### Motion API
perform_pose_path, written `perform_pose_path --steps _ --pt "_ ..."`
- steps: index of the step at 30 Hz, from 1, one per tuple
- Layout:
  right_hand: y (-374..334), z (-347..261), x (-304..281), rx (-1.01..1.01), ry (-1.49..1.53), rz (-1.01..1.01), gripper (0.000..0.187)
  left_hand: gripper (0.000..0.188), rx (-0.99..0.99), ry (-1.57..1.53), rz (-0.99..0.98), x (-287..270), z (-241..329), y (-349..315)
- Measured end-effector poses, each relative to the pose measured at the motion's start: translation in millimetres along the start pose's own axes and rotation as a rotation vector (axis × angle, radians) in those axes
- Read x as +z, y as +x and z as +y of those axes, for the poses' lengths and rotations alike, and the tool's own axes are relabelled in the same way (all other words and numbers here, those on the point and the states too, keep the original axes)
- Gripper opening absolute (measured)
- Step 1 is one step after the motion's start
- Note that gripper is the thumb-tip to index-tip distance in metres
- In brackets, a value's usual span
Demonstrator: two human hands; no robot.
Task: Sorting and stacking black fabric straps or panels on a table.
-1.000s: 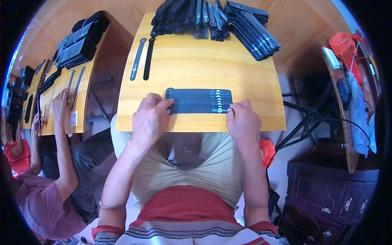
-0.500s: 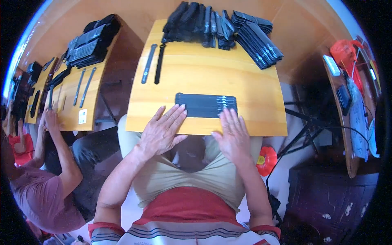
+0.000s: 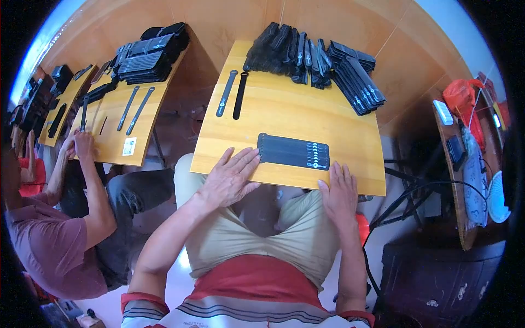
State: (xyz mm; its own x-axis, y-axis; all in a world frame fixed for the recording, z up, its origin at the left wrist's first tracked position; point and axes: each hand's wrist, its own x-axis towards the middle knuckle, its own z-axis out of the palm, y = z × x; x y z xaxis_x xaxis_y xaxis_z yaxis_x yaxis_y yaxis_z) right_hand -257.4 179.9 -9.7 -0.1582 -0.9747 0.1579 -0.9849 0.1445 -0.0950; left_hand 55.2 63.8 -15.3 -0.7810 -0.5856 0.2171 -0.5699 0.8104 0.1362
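A row of overlapping black straps (image 3: 290, 151) lies flat near the front edge of the wooden table (image 3: 306, 109). Pale printed marks run down its right end, and the left ends are rounded. My left hand (image 3: 228, 179) has its fingers stretched out, their tips against the lower left corner of the row. Just off the right end, my right hand (image 3: 340, 194) rests on the tabletop, fingers straight and holding nothing. Farther left lie two single straps, a grey printed one (image 3: 226, 94) and a plain black one (image 3: 240, 96).
Bundles of black straps (image 3: 284, 52) and a fanned stack (image 3: 358, 82) fill the table's far end. To the left, a person (image 3: 60, 240) works at another table (image 3: 117, 145) with strap piles. On the right stands a side table (image 3: 465, 202) holding a red bag (image 3: 462, 98); dark cables hang nearby.
My right hand has moved off the straps' printed end onto the table beside it, uncovering the marks. My left hand stays at the left end. The whole view has shifted slightly.
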Motion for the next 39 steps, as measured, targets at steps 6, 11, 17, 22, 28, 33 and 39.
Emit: perform_pose_path --steps 6,11,17,22,28,33,39 --pt "7.4 -19.3 -3.5 -0.066 -0.045 0.171 0.041 0.067 -0.047 -0.055 0.047 3.2 5.2 -0.3" --pt "27.7 -49.9 -18.6 -0.110 0.011 0.234 0.030 0.069 -0.076 -0.097 0.038 5.4 5.4 0.4" --pt "81.0 -116.9 -27.6 -0.262 0.374 0.225 0.025 0.068 -0.030 -0.013 0.091 4.8 7.6 -0.5" --pt "132.3 -164.4 -7.5 -0.351 0.374 0.003 0.029 0.067 -0.065 -0.039 0.014 3.7 8.1 1.1" --pt "179.0 -190.0 41.0 -0.454 0.232 0.088 0.039 0.065 -0.060 -0.099 0.077 3.5 7.1 2.4" --pt "173.6 -190.2 44.3 -0.474 0.179 -0.043 0.042 0.062 -0.068 -0.146 0.104 6.4 2.6 -1.5" --pt "140.6 -187.3 26.0 -0.504 0.176 -0.040 0.046 0.041 -0.020 -0.309 0.376 19.5 16.9 -34.6"
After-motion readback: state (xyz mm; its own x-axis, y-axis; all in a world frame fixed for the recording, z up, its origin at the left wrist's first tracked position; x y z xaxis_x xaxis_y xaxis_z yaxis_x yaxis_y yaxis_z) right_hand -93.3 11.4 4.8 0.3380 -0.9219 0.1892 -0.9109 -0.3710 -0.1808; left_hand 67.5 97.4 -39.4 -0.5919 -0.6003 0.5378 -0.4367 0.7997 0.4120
